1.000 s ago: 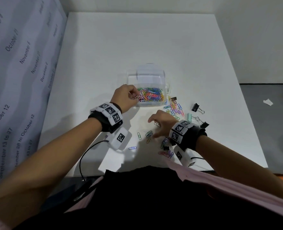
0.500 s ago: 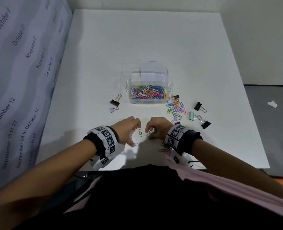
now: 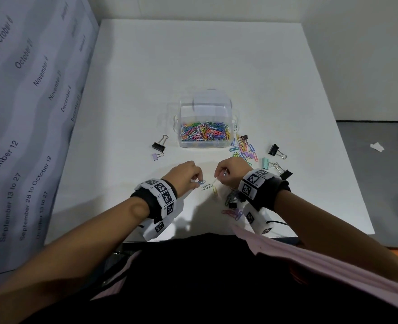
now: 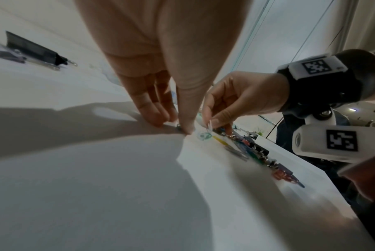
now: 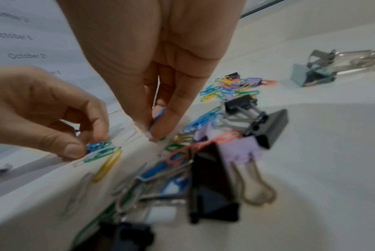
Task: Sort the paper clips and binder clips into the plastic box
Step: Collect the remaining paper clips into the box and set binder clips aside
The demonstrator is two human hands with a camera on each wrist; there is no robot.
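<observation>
The clear plastic box [image 3: 181,127] at mid-table holds a heap of coloured paper clips [image 3: 205,134]. In front of it my two hands work close together on the table. My left hand [image 3: 198,182] pinches a blue paper clip [image 5: 95,146] lying on the surface. My right hand [image 3: 217,178] pinches a white paper clip [image 3: 214,181], lifted at one end, and a blue clip [image 5: 159,115] sits between its fingers. A green clip [image 5: 102,152] and a yellow clip [image 3: 214,190] lie between the hands.
Loose paper clips and small binder clips [image 3: 243,148] lie right of the box. Black [image 3: 275,150] and mint [image 3: 266,163] binder clips sit further right. A black [image 3: 158,146] and a purple binder clip [image 3: 155,156] are left of the box. More binder clips [image 3: 233,199] lie under my right wrist.
My left hand came back from the box to the near table and took hold of a blue clip. My right hand tilted a white clip up off the surface.
</observation>
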